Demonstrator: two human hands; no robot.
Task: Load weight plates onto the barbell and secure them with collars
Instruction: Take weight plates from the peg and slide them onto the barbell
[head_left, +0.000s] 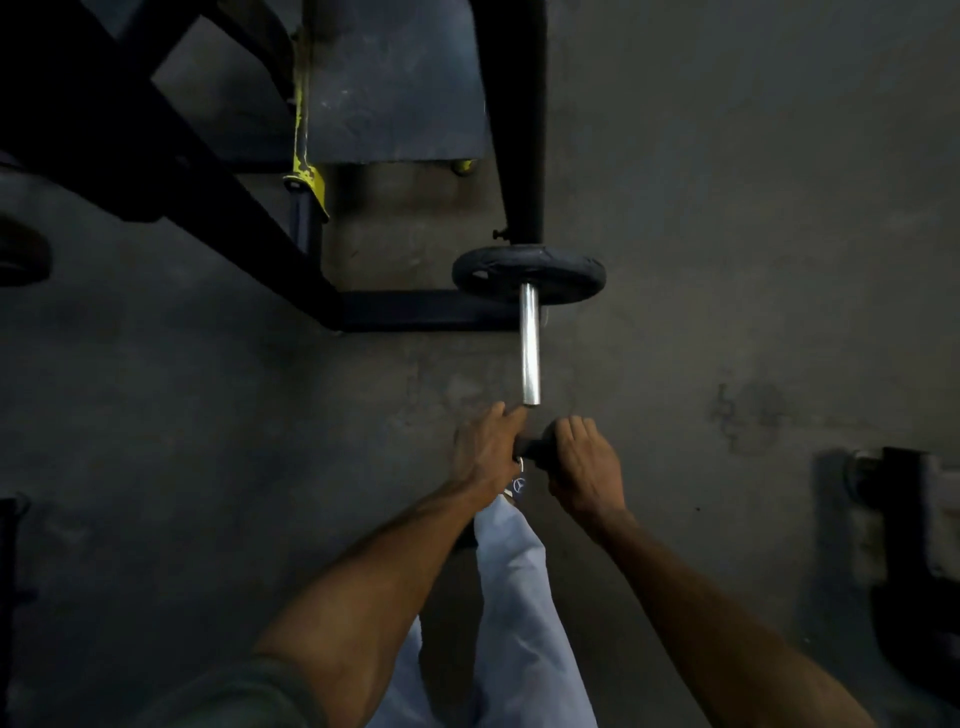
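A shiny barbell sleeve (530, 348) points toward me, with one black weight plate (528, 275) pushed up against the dark rack upright. Just below the sleeve's free end, both hands hold a small dark object (530, 446), probably a collar; most of it is hidden. My left hand (485, 452) grips its left side, fingertips almost touching the sleeve end. My right hand (589, 465) curls over its right side.
A black rack frame (218, 208) with a yellow post (304, 130) stands at the upper left. A dark plate edge (23, 254) shows at the far left. Dark equipment (914, 545) sits at the right edge. The floor is grey concrete; my light trouser leg is below.
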